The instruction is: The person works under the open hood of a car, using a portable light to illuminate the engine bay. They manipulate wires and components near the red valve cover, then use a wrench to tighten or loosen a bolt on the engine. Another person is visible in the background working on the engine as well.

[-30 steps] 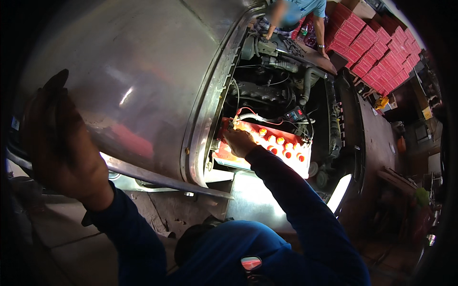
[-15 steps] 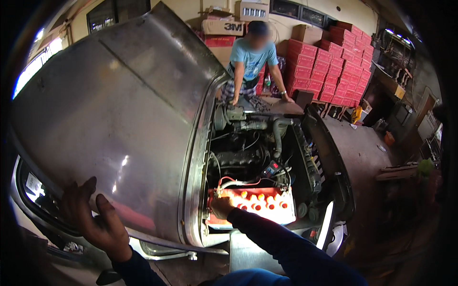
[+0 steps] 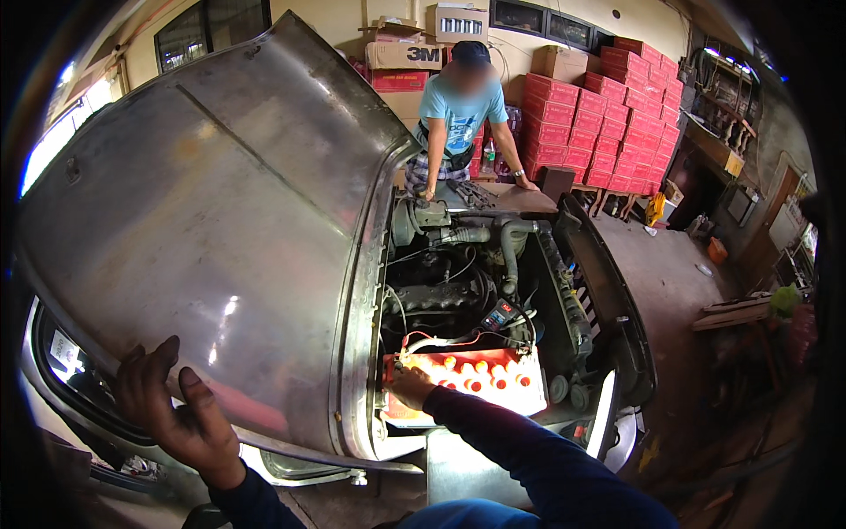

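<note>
A red car battery (image 3: 493, 398) with several round vent caps on top sits at the near side of an open engine bay, brightly lit. My right hand (image 3: 411, 386) reaches over it, fingers curled low at its left end, close to the terminal and a red cable (image 3: 427, 336). Glare and the hand itself hide what the fingers hold. My left hand (image 3: 181, 413) is raised with fingers apart by the lower edge of the raised bare-metal hood (image 3: 256, 220), apparently holding nothing. Behind the battery rests a small dark handheld device (image 3: 499, 315) with leads.
Across the engine (image 3: 436, 295), a person (image 3: 463, 115) in a light blue shirt leans both hands on the far fender. A lit tube lamp (image 3: 602, 414) stands right of the battery. Red boxes (image 3: 599, 123) are stacked along the back wall.
My right hand has shifted slightly at the battery's left end. My left hand stays raised by the hood. The whole view has moved a little.
</note>
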Tool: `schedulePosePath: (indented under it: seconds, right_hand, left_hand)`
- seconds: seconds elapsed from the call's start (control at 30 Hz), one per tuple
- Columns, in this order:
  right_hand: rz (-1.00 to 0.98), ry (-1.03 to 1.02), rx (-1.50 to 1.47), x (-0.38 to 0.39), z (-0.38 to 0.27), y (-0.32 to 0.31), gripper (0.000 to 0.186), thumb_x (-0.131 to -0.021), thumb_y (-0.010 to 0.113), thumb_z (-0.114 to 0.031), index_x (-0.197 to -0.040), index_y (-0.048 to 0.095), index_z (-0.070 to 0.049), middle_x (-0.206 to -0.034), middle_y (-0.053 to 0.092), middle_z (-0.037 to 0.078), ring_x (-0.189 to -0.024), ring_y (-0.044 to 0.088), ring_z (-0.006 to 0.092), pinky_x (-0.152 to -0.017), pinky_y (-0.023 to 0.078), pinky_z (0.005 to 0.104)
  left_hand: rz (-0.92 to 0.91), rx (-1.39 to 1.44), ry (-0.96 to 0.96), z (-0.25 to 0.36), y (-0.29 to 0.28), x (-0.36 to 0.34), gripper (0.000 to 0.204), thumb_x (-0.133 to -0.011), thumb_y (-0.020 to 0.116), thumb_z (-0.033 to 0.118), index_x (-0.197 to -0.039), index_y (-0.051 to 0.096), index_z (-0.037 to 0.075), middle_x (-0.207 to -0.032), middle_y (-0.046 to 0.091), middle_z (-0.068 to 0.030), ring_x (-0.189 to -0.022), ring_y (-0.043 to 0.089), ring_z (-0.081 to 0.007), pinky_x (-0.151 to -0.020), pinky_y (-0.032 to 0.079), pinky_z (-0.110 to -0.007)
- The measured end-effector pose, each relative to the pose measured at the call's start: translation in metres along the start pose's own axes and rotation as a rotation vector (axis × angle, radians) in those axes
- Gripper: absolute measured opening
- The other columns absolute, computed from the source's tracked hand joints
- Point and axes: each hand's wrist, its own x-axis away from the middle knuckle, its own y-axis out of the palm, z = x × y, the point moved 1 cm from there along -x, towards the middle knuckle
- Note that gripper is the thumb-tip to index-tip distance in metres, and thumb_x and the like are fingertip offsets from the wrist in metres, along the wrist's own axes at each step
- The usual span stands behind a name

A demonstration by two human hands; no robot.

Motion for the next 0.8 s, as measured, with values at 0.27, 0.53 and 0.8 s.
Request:
schedulePosePath:
  seconds: [0.27, 0.53, 0.8]
  right_hand:
    - [-0.142, 0.14, 0.048, -0.004, -0.017, -0.035, 0.035, -0.099, 0.048, -0.024, -0.122, 0.063, -0.002, -0.115, 0.069, 0.019, -0.114, 0.065, 0.0387, -0.089, 0.049, 0.0715]
    - [0.023, 0.082, 0.064, 0.001, -0.018, -0.033, 0.045, -0.093, 0.061, -0.024, -0.131, 0.059, -0.001, -0.116, 0.069, 0.015, -0.118, 0.063, 0.0367, -0.087, 0.053, 0.0636]
    - [-0.027, 0.056, 0.078, -0.002, -0.005, -0.005, 0.043, -0.094, 0.057, -0.029, -0.13, 0.06, -0.005, -0.117, 0.066, 0.013, -0.12, 0.059, 0.0341, -0.091, 0.052, 0.0591]
  left_hand:
    - [0.022, -0.017, 0.004, 0.001, 0.002, -0.001, 0.034, -0.099, 0.053, 0.024, -0.116, 0.071, 0.001, -0.116, 0.068, -0.0118, -0.125, 0.05, -0.0347, -0.111, 0.035, -0.053]
    - [0.033, -0.047, 0.04, 0.0, 0.002, 0.001, 0.033, -0.099, 0.052, 0.023, -0.116, 0.071, 0.001, -0.116, 0.069, -0.0107, -0.125, 0.05, -0.034, -0.112, 0.034, -0.054]
    - [0.022, -0.015, 0.018, 0.001, 0.002, -0.001, 0.033, -0.099, 0.053, 0.023, -0.116, 0.07, 0.001, -0.116, 0.068, -0.0111, -0.125, 0.05, -0.0344, -0.111, 0.034, -0.054]
